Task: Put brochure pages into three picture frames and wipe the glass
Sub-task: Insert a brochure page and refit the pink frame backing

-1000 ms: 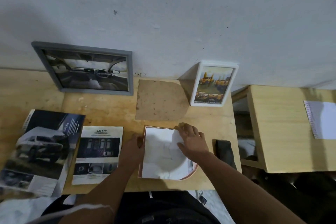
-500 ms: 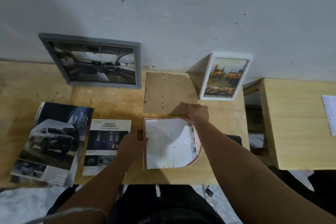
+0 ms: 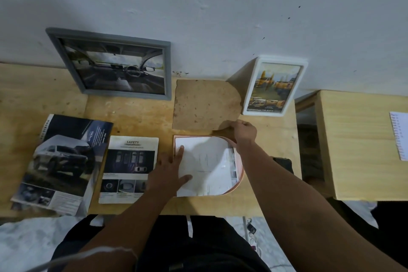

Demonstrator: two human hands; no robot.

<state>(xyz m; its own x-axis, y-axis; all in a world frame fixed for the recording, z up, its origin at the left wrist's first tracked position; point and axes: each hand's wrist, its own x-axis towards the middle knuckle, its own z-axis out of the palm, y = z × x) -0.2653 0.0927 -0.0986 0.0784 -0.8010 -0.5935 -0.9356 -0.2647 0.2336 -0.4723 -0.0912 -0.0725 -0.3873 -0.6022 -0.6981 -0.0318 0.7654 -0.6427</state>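
Head view: left hand (image 3: 169, 166) flat, fingers spread, pressing white brochure page (image 3: 206, 164) inside pink arch-shaped frame (image 3: 239, 174) at near centre of worktop (image 3: 136, 117). Right hand (image 3: 244, 132) pinches near edge of brown backing board (image 3: 204, 105) just beyond frame.

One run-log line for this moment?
left hand: flat on page in pink frame | right hand: gripping backing board edge | filled frames: two

— The table (image 3: 136, 115) looks like pale, matt wood; the backing board (image 3: 203, 105) is rough brown fibreboard.

— And the brochure (image 3: 64, 161) is glossy paper; the grey frame (image 3: 110, 37) looks matt.
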